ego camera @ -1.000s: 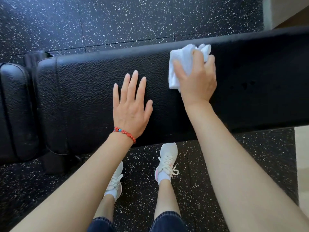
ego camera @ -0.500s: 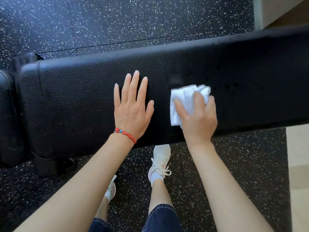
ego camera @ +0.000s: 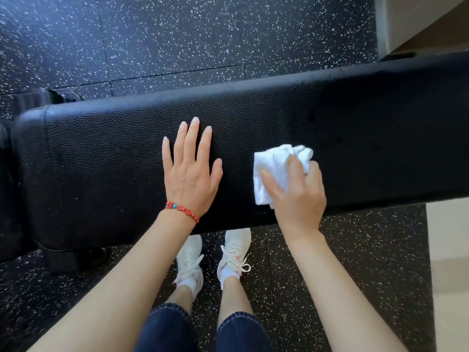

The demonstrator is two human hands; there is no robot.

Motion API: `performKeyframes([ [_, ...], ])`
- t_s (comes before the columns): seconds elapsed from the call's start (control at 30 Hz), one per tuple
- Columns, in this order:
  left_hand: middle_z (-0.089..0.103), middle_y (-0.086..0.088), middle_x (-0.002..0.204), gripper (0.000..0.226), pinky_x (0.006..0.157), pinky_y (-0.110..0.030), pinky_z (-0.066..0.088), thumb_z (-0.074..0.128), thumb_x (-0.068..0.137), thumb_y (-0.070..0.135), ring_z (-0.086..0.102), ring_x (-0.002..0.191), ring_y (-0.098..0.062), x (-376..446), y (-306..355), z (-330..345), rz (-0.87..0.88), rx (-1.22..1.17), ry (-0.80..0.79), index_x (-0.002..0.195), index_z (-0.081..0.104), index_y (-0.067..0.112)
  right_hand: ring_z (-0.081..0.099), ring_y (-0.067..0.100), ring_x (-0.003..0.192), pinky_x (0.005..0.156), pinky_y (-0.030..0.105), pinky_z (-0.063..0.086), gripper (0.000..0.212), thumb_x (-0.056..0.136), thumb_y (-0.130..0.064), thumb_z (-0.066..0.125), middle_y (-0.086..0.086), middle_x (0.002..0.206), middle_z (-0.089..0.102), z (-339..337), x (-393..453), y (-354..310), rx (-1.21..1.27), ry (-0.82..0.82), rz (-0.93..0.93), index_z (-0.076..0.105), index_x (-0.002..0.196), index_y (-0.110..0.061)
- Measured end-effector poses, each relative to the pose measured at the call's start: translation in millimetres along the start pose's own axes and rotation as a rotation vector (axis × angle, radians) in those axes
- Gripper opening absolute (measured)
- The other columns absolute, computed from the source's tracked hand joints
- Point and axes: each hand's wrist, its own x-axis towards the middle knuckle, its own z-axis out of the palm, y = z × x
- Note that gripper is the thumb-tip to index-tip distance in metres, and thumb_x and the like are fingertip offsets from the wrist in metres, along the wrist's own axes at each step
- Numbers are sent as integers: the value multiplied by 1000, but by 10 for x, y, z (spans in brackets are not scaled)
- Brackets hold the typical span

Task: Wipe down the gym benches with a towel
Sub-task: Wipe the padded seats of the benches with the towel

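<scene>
A long black padded gym bench runs across the view from left to right. My left hand, with a red bead bracelet at the wrist, lies flat on the pad with fingers straight and spread. To its right, my right hand grips a crumpled white towel and presses it onto the pad close to the near edge. Part of the towel is hidden under my fingers.
A second black pad adjoins the bench at the far left, with a black frame foot below it. Black speckled rubber flooring surrounds the bench. My white sneakers stand at the near edge. A pale floor strip lies right.
My right hand has pulled the towel from the far edge of the pad toward the near edge. The left hand stays flat in place. The view shifted slightly.
</scene>
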Motion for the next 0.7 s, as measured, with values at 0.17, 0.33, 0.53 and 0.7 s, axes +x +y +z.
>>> performKeyframes([
  [0.17,38,-17,146,53,110,-52,16,42,91,32,29,135,-32,209,153,-12,64,-25,11,137,45,6,55,32,66,49,34,46,42,76,-44,64,19,78,56,216,711,-139,38,13,68,62,93,-6],
  [0.33,37,-17,147,55,110,-53,16,41,90,33,29,136,-32,472,241,102,90,-9,-32,138,42,6,57,34,65,50,32,45,44,73,-43,68,19,77,58,360,1279,-168,48,24,36,65,94,-5],
  [0.53,36,-16,147,55,111,-51,14,42,91,34,26,137,-30,462,216,102,103,1,-35,139,42,7,58,36,70,52,34,43,48,77,-48,55,24,85,58,232,1452,219,-21,22,95,64,96,-5],
  [0.7,38,-17,146,54,111,-53,16,43,90,32,28,136,-32,453,235,102,104,3,-23,138,43,6,56,35,79,62,28,32,47,80,-46,61,22,94,57,187,1444,197,18,6,291,62,103,-5],
])
